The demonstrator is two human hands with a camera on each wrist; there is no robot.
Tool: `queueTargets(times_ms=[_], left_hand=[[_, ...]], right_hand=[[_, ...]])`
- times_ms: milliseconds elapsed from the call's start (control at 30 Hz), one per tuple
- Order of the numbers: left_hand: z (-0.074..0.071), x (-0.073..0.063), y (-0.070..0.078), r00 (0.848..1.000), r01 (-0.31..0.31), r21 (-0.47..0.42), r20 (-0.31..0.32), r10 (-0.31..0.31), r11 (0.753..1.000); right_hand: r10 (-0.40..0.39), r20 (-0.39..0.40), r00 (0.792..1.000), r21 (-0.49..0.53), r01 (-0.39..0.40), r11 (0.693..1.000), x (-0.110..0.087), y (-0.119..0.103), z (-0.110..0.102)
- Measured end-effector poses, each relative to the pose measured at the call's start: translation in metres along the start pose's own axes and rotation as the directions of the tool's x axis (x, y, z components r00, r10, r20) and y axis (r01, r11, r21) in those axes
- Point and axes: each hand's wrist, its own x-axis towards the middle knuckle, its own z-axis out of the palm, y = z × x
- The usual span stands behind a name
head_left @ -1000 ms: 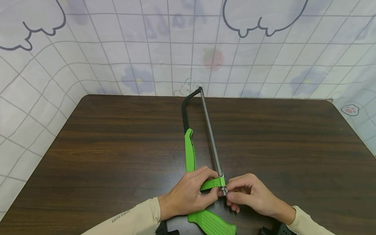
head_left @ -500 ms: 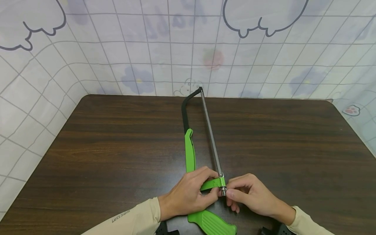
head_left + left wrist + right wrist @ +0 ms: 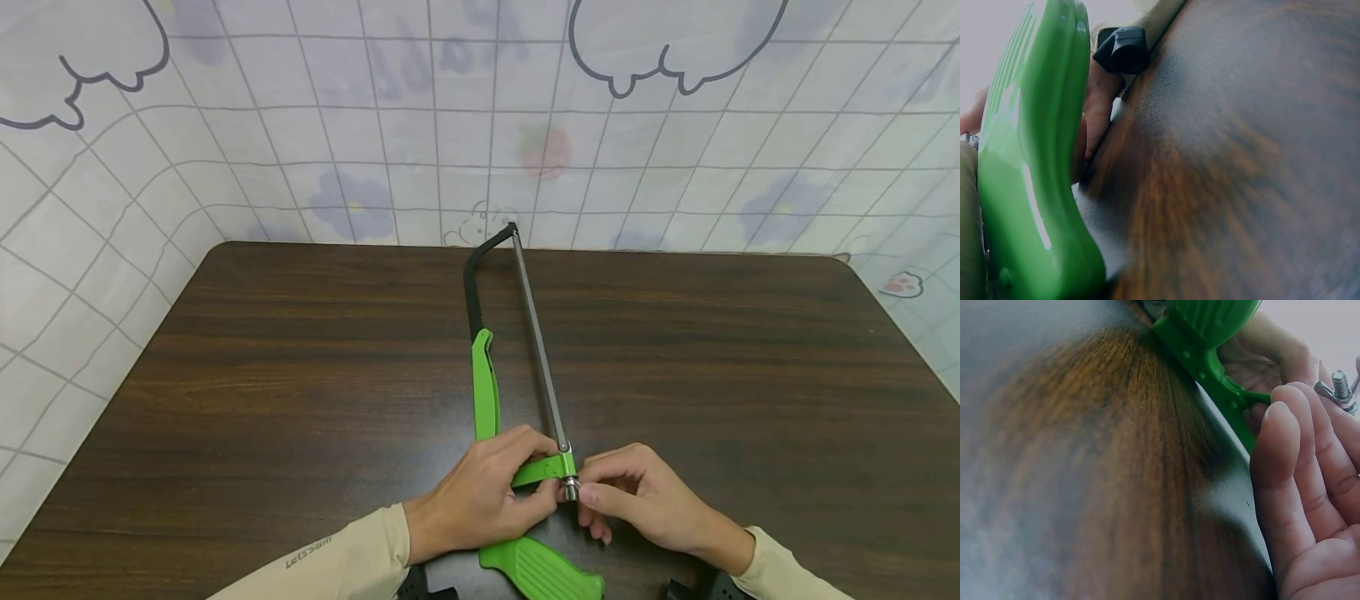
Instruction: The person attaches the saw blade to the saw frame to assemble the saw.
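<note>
A hacksaw (image 3: 486, 392) with a green and black frame lies on the dark wooden table, its blade (image 3: 536, 333) on the right side. My left hand (image 3: 483, 492) grips the green frame by its short front arm, thumb and index finger on either side of it. At the arm's near end, my right hand (image 3: 648, 500) pinches a metal wing nut (image 3: 572, 490). The right wrist view shows the wing nut (image 3: 1342, 394) on its threaded bolt, beyond the right hand's fingers (image 3: 1275, 450). The green handle (image 3: 1041, 156) fills the left of the left wrist view.
The brown table (image 3: 300, 358) runs back to a white grid-patterned cloth (image 3: 465, 133) with cartoon prints. A black wrist camera (image 3: 1127, 53) sits at the right wrist. The saw's far tip reaches the table's back edge.
My right thumb and fingertips shift slightly at the wing nut, whose wings show at a slightly different angle. My left hand and the hacksaw stay in place.
</note>
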Motion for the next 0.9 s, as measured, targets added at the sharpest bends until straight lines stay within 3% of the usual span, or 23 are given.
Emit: queueTargets(times_ms=[900], left_hand=[[-0.0005,0.0002,0.0005,1.0,-0.01,0.008,-0.004,0.01,1.0]], right_hand=[[-0.003,0.0,1.0,0.015,0.003,1.0,0.0004,-0.0016,-0.0002]])
